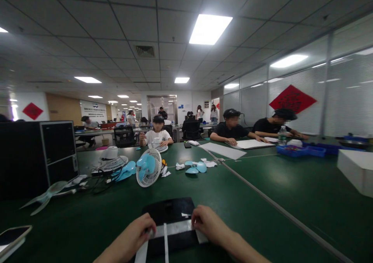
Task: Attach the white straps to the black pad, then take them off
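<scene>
On the green table in front of me lies a flat black object [169,207], roughly rectangular; its exact kind is unclear. A pale, slightly shiny strip [175,228] runs across it from side to side. My left hand [142,228] is closed in a pinch at the strip's left end, and my right hand [207,223] pinches the right end. Between them a narrow white strip [166,242] crosses the pale one and runs toward me. Another pale band [142,252] hangs below my left hand. The fingertips are partly hidden.
A white fan grille with blue blades [148,167] stands beyond the black object, near loose blue blades [196,167]. A black computer case [37,154] is at left. A metal strip [262,197] crosses the table. Co-workers sit at the far side, near blue trays [291,151].
</scene>
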Available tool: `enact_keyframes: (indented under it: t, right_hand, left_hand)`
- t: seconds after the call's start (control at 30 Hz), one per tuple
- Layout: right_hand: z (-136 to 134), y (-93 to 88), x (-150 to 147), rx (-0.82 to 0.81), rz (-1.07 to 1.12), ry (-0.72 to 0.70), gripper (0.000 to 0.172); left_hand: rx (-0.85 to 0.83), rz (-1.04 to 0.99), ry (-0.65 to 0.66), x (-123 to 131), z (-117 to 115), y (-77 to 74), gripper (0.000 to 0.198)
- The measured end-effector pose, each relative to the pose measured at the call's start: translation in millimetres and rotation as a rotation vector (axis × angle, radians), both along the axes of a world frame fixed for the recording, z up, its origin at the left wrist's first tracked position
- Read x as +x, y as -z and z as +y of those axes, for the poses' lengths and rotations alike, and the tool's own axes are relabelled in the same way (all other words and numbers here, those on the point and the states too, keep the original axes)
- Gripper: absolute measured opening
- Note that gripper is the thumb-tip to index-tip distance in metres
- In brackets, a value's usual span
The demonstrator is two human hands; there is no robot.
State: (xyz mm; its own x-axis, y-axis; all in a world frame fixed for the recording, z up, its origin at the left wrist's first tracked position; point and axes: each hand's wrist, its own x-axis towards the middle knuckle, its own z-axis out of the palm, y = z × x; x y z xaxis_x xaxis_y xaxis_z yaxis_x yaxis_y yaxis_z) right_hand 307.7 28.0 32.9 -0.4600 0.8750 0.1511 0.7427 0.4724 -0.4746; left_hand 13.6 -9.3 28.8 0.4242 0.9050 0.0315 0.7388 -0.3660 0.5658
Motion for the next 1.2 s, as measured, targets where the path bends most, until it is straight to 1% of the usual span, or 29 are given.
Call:
enact_keyframes:
  t: [0.13, 0.3, 0.47, 0.63, 0.73, 0.8, 0.9, 0.97, 1.03, 1.13, 1.2]
  right_hand:
    - [6, 4.3, 4, -0.024, 0.024, -0.004, 0.022]
    - [12, 9.2, 5, -0.04, 0.047, -0.02, 0.022]
    - [18, 11.9, 7, -0.084, 0.056, -0.029, 0.023]
    - [22, 10.7, 12, -0.116, 0.094, -0.089, 0.021]
    - [23, 7.7, 14, -0.139, 0.115, -0.102, 0.019]
    - [23, 5.9, 14, -0.122, 0.147, -0.087, 0.018]
    - [26, 5.2, 11, -0.032, 0.2, -0.031, 0.017]
    - [28, 5.4, 5, 0.017, 0.21, -0.003, 0.018]
    - [30, 5.0, -2, 0.035, 0.189, -0.01, 0.019]
    - [31, 0.8, -19, 0.064, 0.107, -0.078, 0.025]
    - [32, -3.5, -32, 0.096, 0.045, -0.138, 0.029]
  left_hand:
    - [-0.04, 0.012, -0.03, -10, 2, 0.3, 0.02]
    - [-0.11, 0.028, -0.072, -15, 0, -7.9, 0.017]
    - [-0.128, 0.018, -0.053, -18, 0, -9.9, 0.02]
    - [-0.143, -0.031, -0.05, -22, 0, -11.8, 0.021]
    - [-0.15, -0.052, -0.063, -25, 1, -11.8, 0.021]
    - [-0.144, -0.058, -0.078, -28, 4, -9.5, 0.023]
    - [-0.126, -0.086, -0.11, -34, 13, -3.0, 0.033]
    - [-0.093, -0.098, -0.162, -40, 21, 2.6, 0.039]
    - [-0.027, -0.083, -0.259, -48, 28, 8.4, 0.043]
    - [0.064, 0.003, -0.412, -63, 35, 16.5, 0.04]
    - [0.096, 0.079, -0.486, -72, 37, 20.6, 0.035]
